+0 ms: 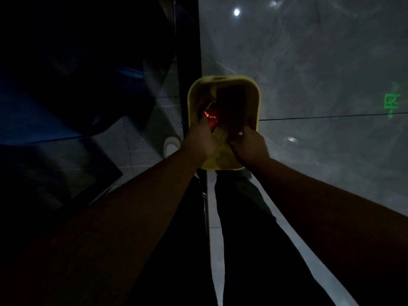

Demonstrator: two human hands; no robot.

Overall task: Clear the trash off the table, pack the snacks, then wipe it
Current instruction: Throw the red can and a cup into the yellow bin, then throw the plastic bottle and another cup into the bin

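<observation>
Yellow plastic: a rounded-rectangle bin stands on the grey tiled floor just ahead of my dark trouser legs, lit dimly from above.
Inside the bin: a red foil wrapper lies against the left wall; the rest of the contents are too dark for me to name.
Left hand: reaches over the near-left rim, fingertips down at the red wrapper; whether its grip is clamped on the foil or just letting go, I cannot tell.
Right hand: curled at the near-right rim, grip drawn together, pinching either the rim or something small; the dim light hides which.
Surroundings: a black vertical edge runs beside the bin on the left, and a white shoe toe shows next to it; a green sign reflection glows on the tiles at right.
Desk: not in view from my head camera.
Step in hand: by my reading, the trash-clearing stage, with rubbish being put into the bin.
Still to do: packing the snacks and wiping, as far as I can judge.
Next move calls for: opening both grips over the bin so nothing clings, lifting the hands clear of the rim, and turning toward the desk to check for leftover litter.
</observation>
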